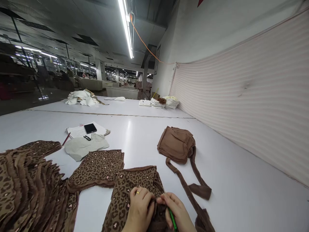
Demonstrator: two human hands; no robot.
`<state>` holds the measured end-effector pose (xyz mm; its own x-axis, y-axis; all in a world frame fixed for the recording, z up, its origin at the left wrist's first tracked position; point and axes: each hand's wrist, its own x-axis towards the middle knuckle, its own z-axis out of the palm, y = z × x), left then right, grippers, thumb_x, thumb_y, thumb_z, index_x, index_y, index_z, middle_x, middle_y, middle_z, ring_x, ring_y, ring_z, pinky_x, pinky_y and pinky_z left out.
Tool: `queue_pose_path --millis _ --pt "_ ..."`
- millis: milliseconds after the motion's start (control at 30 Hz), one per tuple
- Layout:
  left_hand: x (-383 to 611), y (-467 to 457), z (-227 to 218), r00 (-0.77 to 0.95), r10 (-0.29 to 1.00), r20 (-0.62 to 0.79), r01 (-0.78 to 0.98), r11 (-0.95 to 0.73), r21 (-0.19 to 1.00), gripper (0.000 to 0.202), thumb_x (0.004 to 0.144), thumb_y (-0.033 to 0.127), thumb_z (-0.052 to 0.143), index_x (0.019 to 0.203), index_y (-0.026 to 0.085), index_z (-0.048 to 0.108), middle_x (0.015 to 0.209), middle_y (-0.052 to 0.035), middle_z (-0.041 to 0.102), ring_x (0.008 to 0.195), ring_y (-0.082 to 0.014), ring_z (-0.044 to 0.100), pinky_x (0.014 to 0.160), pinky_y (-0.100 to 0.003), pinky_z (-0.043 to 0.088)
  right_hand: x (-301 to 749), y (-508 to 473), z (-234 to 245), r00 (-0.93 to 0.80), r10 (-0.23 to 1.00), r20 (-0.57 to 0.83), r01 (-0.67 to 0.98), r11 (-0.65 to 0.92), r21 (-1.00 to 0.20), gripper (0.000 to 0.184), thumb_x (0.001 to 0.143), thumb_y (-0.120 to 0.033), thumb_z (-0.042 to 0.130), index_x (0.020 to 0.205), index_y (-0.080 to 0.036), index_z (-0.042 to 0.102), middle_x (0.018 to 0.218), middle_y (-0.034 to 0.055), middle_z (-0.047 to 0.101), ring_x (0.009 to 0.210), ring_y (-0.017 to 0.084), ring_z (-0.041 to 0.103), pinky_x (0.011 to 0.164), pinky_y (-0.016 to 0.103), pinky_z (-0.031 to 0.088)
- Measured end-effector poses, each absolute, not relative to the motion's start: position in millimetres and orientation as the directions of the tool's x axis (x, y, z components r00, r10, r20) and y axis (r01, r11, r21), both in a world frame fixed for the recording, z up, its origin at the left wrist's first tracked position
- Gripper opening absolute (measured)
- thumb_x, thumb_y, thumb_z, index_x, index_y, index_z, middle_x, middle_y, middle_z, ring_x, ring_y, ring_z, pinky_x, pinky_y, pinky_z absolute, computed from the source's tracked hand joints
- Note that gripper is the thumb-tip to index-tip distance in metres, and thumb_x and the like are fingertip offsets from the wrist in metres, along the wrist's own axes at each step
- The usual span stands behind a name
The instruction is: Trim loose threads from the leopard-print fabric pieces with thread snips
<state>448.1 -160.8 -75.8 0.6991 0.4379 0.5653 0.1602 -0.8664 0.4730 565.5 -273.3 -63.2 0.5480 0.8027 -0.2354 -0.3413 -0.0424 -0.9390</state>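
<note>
A stack of leopard-print fabric pieces (137, 180) lies at the table's near edge, brown on the reverse. My left hand (141, 206) rests on this stack with fingers curled, gripping the cloth by its right edge. Close beside it, my right hand (176, 209) is closed around a slim green pen-like tool (172, 219); its thumb and forefinger also meet at the fabric edge. What the fingertips pinch there is partly hidden.
More leopard-print pieces (103, 166) and a large layered pile (31, 190) lie left. Brown fabric pieces (175, 143) with long strips (184, 185) sit right. Farther off are a phone (90, 128), thread snips (87, 138), papers (77, 131) and white stacks (171, 102).
</note>
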Motion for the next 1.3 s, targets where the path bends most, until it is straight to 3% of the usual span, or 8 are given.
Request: queue_pose_path --millis 67,267,467,600,733,1067,1300 --pt "449.0 -161.7 -76.4 0.714 0.477 0.513 0.195 -0.838 0.509 0.015 0.083 0.011 0.048 0.081 0.022 0.057 0.080 0.0012 0.060 0.081 -0.0171 0.056 0.087 -0.039 0.033 564.2 -271.7 -66.4 0.545 0.813 -0.202 -0.276 -0.053 -0.960 0.061 0.066 -0.074 0.063 0.081 -0.016 0.053 0.091 0.0098 0.069 0.026 0.001 0.036 0.027 0.019 0.013" --pt "451.4 -163.5 -71.0 0.705 0.573 0.418 0.289 -0.770 0.569 0.016 0.080 0.009 0.048 0.076 0.022 0.057 0.078 0.0012 0.060 0.080 -0.0180 0.056 0.085 -0.039 0.035 561.2 -279.9 -81.3 0.494 0.813 -0.307 -0.201 -0.236 -0.951 0.062 0.060 -0.075 0.065 0.073 -0.016 0.053 0.069 0.0077 0.069 0.027 0.003 0.035 0.030 0.019 0.014" --pt "449.4 -162.2 -78.0 0.713 0.477 0.514 0.207 -0.843 0.496 0.017 0.081 0.009 0.047 0.079 0.022 0.056 0.080 0.0017 0.060 0.081 -0.0172 0.056 0.087 -0.039 0.033 560.3 -283.5 -68.8 0.435 0.800 -0.413 -0.311 -0.296 -0.903 0.061 0.055 -0.074 0.065 0.071 -0.016 0.056 0.055 0.0075 0.065 0.027 0.005 0.032 0.032 0.020 0.012" --pt "449.3 -162.7 -81.5 0.683 0.449 0.577 0.163 -0.863 0.479 0.017 0.082 0.010 0.047 0.080 0.023 0.057 0.080 0.0019 0.059 0.081 -0.0166 0.055 0.088 -0.038 0.032 558.3 -285.0 -57.8 0.377 0.813 -0.445 -0.337 -0.327 -0.883 0.057 0.063 -0.067 0.063 0.075 -0.011 0.061 0.056 0.0100 0.065 0.032 0.005 0.034 0.035 0.020 0.011" --pt "450.8 -167.8 -81.4 0.631 0.454 0.629 0.161 -0.870 0.467 0.015 0.082 0.011 0.048 0.077 0.023 0.057 0.078 0.0017 0.058 0.081 -0.0173 0.053 0.089 -0.039 0.031 556.4 -283.4 -55.4 0.395 0.780 -0.486 -0.376 -0.345 -0.860 0.056 0.061 -0.067 0.061 0.074 -0.013 0.060 0.058 0.0085 0.063 0.030 0.005 0.033 0.033 0.021 0.012" --pt "458.1 -171.1 -94.6 0.573 0.379 0.727 0.134 -0.918 0.374 0.027 0.089 0.017 0.036 0.071 0.021 0.057 0.071 -0.0013 0.055 0.076 -0.0180 0.048 0.086 -0.041 0.029 559.5 -277.0 -58.4 0.383 0.808 -0.448 -0.222 -0.391 -0.893 0.051 0.069 -0.064 0.054 0.068 -0.013 0.060 0.052 0.0041 0.058 0.029 0.005 0.031 0.032 0.020 0.014" --pt "456.0 -171.0 -95.8 0.609 0.329 0.721 0.149 -0.941 0.304 0.028 0.091 0.021 0.038 0.070 0.021 0.055 0.071 -0.0005 0.056 0.079 -0.0177 0.051 0.089 -0.041 0.029 555.9 -276.6 -76.7 0.423 0.809 -0.407 -0.292 -0.304 -0.907 0.052 0.062 -0.067 0.058 0.066 -0.015 0.056 0.046 0.0017 0.054 0.026 0.004 0.026 0.032 0.023 0.007"
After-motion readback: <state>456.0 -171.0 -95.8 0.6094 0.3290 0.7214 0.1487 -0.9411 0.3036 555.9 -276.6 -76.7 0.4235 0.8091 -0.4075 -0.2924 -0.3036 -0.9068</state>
